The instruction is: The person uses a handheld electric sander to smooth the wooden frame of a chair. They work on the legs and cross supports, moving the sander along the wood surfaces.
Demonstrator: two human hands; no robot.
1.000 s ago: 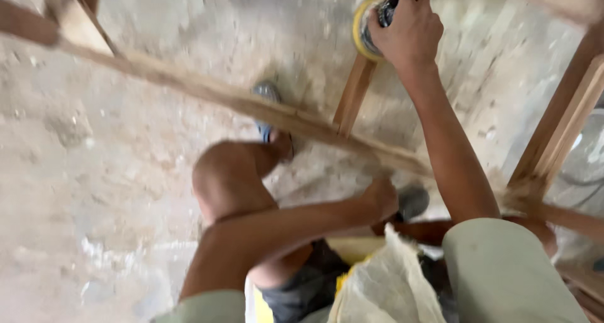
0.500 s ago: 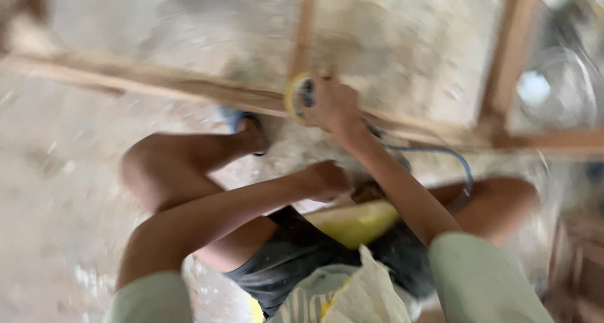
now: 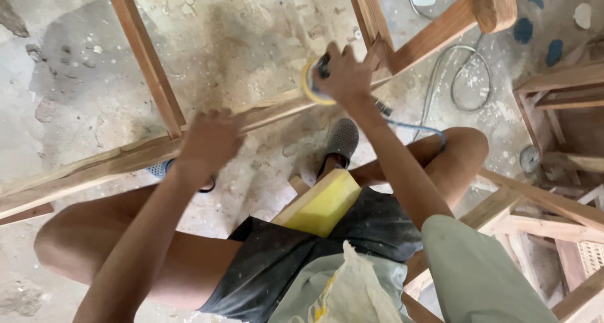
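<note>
Hands first: our right hand (image 3: 345, 76) is closed around a small sander (image 3: 313, 80) with a yellow-rimmed disc, fingers wrapped over its dark body, and it presses the disc against the long wooden rail (image 3: 126, 156) just where an upright post (image 3: 371, 17) meets it. A second ago this hand was higher up, working on the upright; half a second ago it had dropped to the rail, and it sits there now, so we judge the sanding has shifted from the post to the joint. Our left hand (image 3: 211, 140) has changed more. Earlier it was tucked low near our knee in a loose fist; now it is up on the rail, fingers spread and slightly blurred, resting on the wood rather than gripping anything. That reads as steadying the frame while the sander runs. A blue cord (image 3: 418, 129) trails from the tool across our right thigh. A yellow foam block (image 3: 327, 204) lies on our lap, untouched, and dust covers the concrete floor (image 3: 75, 65) below.
</note>
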